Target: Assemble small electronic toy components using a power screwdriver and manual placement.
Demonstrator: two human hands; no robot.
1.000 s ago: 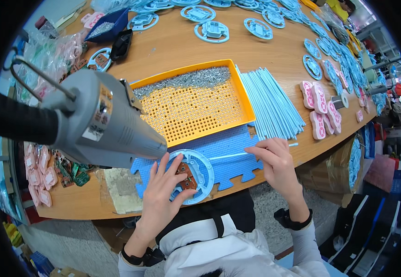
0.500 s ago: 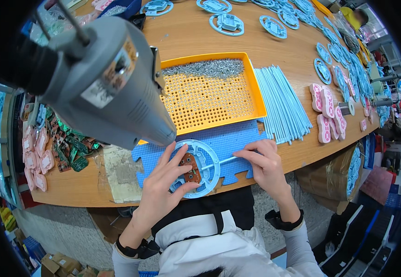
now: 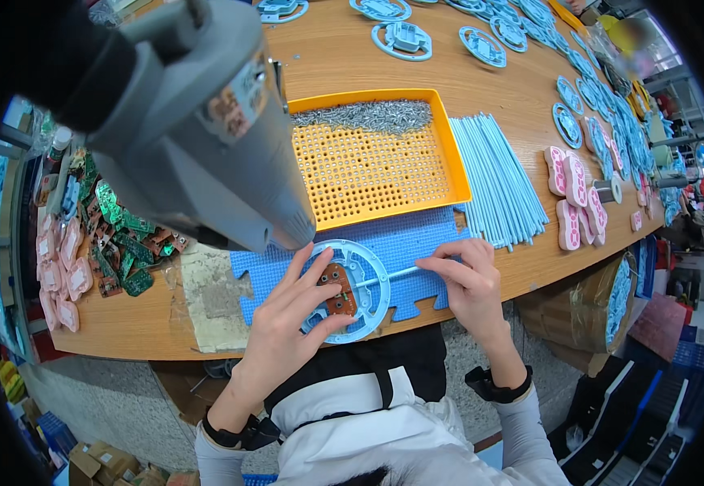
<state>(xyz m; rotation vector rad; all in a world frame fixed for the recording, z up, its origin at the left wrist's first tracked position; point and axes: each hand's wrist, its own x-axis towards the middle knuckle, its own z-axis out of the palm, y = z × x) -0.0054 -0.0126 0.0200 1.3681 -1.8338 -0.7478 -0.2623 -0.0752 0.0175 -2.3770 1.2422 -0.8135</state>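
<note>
My left hand (image 3: 287, 312) holds a light-blue round plastic housing (image 3: 382, 283) against the blue foam mat, thumb and fingers spread across its left side. Inside the housing is a brown circuit board (image 3: 341, 301), partly covered by those fingers. A thin light-blue stick (image 3: 403, 273) reaches from the housing's right rim to my right hand (image 3: 471, 279). The right thumb and fingers pinch the stick's outer end. Just above the left fingertips hangs the narrow end of a large grey cone-shaped tool (image 3: 243, 170).
Behind the foam mat (image 3: 417, 231) is a yellow perforated tray (image 3: 459, 166) with a heap of screws (image 3: 368, 117). Light-blue sticks (image 3: 498, 182) lie right of it, then pink pieces (image 3: 576, 180). Circuit boards (image 3: 125, 235) are piled left; blue housings (image 3: 483, 46) lie at the back.
The grey tool appears slightly farther right and larger in the picture, and the whole view has shifted a little. Both hands keep nearly the same hold on the housing and stick.
</note>
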